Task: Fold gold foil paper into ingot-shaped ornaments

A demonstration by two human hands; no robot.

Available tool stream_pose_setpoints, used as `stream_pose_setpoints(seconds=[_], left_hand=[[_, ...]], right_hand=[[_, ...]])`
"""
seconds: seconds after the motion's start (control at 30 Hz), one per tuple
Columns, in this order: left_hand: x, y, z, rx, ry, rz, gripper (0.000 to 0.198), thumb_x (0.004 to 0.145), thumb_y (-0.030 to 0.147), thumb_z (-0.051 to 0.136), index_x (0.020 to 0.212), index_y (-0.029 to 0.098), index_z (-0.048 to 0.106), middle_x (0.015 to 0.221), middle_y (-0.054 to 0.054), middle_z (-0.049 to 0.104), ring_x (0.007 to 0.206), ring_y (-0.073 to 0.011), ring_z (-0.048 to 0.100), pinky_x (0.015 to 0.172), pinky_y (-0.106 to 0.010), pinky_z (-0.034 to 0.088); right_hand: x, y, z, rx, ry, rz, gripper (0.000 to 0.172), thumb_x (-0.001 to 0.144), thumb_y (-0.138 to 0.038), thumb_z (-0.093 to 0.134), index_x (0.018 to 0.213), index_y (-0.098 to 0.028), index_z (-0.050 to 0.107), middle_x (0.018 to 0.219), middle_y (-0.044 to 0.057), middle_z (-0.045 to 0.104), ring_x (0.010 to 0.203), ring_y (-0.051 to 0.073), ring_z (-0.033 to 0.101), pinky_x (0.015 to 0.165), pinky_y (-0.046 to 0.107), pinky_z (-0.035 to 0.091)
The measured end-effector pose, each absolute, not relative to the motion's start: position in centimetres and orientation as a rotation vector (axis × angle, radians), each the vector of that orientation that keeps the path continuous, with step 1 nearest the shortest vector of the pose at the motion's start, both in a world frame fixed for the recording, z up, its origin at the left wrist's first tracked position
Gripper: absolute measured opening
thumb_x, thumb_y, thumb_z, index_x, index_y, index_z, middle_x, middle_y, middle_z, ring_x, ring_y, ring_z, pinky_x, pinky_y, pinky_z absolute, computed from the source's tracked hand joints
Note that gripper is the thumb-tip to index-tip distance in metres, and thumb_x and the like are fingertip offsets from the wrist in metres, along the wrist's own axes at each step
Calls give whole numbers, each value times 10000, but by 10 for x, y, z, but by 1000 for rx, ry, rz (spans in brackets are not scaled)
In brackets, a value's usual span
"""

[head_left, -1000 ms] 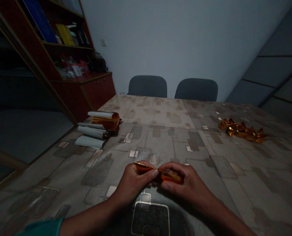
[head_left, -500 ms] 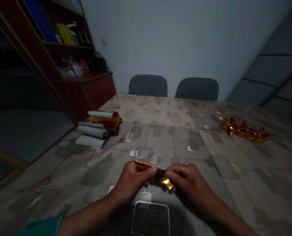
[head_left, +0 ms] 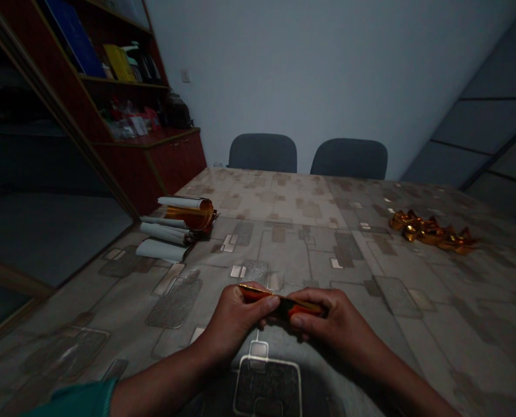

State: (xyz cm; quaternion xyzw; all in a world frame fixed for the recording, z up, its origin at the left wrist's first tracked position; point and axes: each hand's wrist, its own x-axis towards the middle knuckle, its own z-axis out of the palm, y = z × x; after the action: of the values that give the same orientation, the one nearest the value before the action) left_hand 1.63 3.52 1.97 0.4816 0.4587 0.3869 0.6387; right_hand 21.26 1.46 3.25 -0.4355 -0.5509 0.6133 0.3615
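Between the two sets of fingertips, a strip of gold foil (head_left: 284, 302) is being pinched at both ends, low over the patterned table (head_left: 284, 243). Its left end is being gripped by the left hand (head_left: 235, 321), with the thumb (head_left: 270, 302) pressed down on top and the other fingers curled underneath. Its right end is being held by the right hand (head_left: 338, 324), whose thumb and forefinger are being squeezed together on the foil while the remaining fingers are being folded in behind. The strip is being held roughly level, with its orange-gold face showing, and the two thumbs are being held close to each other. Whether the foil is touching the table cannot be told. Beyond the left fingers and off to their left, a stack of rolled sheets (head_left: 175, 229) is being shown lying on the table, white outside and gold within. Well beyond the right fingers and far to their right, a cluster of folded gold pieces (head_left: 431, 234) is being shown. Straight ahead of the fingers, at the far edge, two dark chairs (head_left: 263, 153) are being shown side by side. Farther left, a red-brown cabinet (head_left: 153, 156) with filled shelves is being shown, and behind the left wrist, a teal sleeve (head_left: 79, 399).
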Motion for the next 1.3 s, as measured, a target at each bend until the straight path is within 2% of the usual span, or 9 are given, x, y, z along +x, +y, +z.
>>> stream_pose_setpoints(seconds=[0.13, 0.3, 0.43, 0.5, 0.6, 0.73, 0.83, 1.03, 1.3], left_hand=[[17, 33, 25, 1141, 1083, 905, 297, 683, 402, 783, 654, 127, 674, 547, 5, 607, 521, -113, 512, 522, -228, 380], [18, 31, 23, 1187, 1047, 842, 323, 729, 425, 771, 681, 124, 661, 562, -12, 627, 520, -123, 545, 518, -230, 400], [18, 30, 19, 1117, 875, 844, 408, 863, 517, 627, 960, 126, 691, 788, -92, 738, 707, -197, 678, 612, -276, 497], [17, 30, 19, 1107, 842, 855, 391, 885, 488, 615, 1010, 127, 695, 900, -112, 749, 800, -206, 690, 676, -284, 513], [16, 30, 22, 1127, 882, 855, 331, 840, 432, 687, 939, 117, 699, 842, -102, 751, 740, -179, 675, 656, -262, 499], [17, 29, 25, 1126, 996, 829, 332, 792, 421, 717, 875, 102, 680, 675, -71, 720, 581, -143, 626, 562, -239, 456], [18, 28, 24, 1148, 1004, 799, 323, 788, 422, 721, 844, 108, 669, 626, -42, 689, 546, -128, 606, 539, -227, 443], [21, 28, 12, 1042, 854, 836, 391, 738, 423, 794, 969, 143, 649, 869, -60, 730, 666, -127, 640, 604, -222, 485], [21, 28, 12, 1039, 858, 839, 355, 770, 401, 776, 960, 117, 679, 845, -104, 743, 688, -158, 672, 592, -234, 498]], right_hand=[[214, 15, 35, -1114, -1498, 1522, 239, 816, -327, 701, 995, -173, 742, 735, 34, 689, 637, 144, 594, 583, 257, 448], [209, 15, 35, -1254, -1561, 1339, 167, 827, -288, 647, 730, -165, 706, 640, 27, 655, 574, 134, 539, 540, 261, 381], [211, 17, 33, -1268, -1425, 1397, 238, 790, -376, 675, 680, -169, 630, 594, 0, 584, 534, 120, 476, 511, 252, 336], [213, 19, 32, -1276, -1377, 1415, 281, 778, -423, 680, 670, -177, 598, 563, -21, 534, 511, 113, 442, 497, 248, 320], [213, 18, 32, -1285, -1385, 1415, 300, 796, -446, 660, 680, -180, 581, 569, -20, 523, 517, 117, 448, 506, 255, 326], [209, 15, 32, -1252, -1447, 1374, 215, 829, -394, 632, 829, -179, 623, 664, 11, 586, 588, 146, 512, 543, 275, 363], [207, 13, 32, -1258, -1514, 1301, 167, 824, -346, 628, 784, -185, 623, 652, 1, 549, 595, 141, 484, 544, 279, 351], [205, 14, 32, -1229, -1440, 1367, 131, 805, -314, 646, 798, -208, 569, 616, -35, 499, 559, 124, 453, 509, 262, 332], [209, 15, 30, -1224, -1507, 1290, 80, 835, -286, 618, 822, -207, 611, 655, -13, 540, 597, 139, 489, 539, 274, 373]])
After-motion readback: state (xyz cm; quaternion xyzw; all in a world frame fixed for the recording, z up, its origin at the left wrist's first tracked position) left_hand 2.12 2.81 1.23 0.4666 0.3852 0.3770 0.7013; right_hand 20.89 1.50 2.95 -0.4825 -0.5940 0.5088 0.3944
